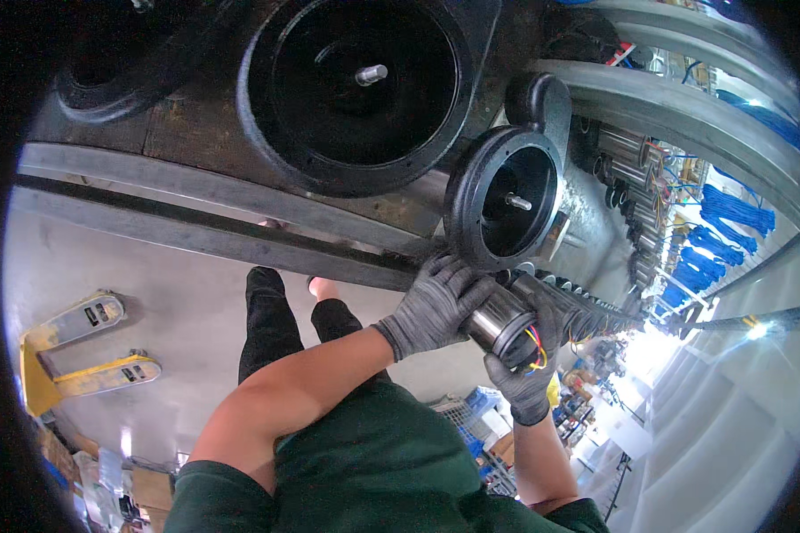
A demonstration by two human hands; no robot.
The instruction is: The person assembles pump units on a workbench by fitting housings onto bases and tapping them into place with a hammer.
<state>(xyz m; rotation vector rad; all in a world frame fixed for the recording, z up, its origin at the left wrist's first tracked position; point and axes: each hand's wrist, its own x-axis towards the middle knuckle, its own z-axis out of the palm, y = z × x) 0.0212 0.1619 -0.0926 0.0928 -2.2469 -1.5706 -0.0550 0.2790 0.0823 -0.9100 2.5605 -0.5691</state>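
Note:
Both hands wear grey knit gloves. A silver cylindrical motor (496,322) with red and yellow wires (536,348) at its near end is between them. My left hand (436,306) curls around its left side, fingers bent near the rim of a black round housing. Lower down on the right, my right hand (526,377) grips the wire end, its thumb below and fingers along the far side. Just above the gloves stands that housing (460,209), its hollow face showing a metal shaft (517,202). Whether the motor touches it cannot be made out.
A larger black round housing (262,115) lies on the bench at the top, another (107,107) left of it. Metal rails (213,233) edge the bench. Several motors line the right side, near blue cable bundles (733,213). A yellow pallet jack (107,377) stands on the floor.

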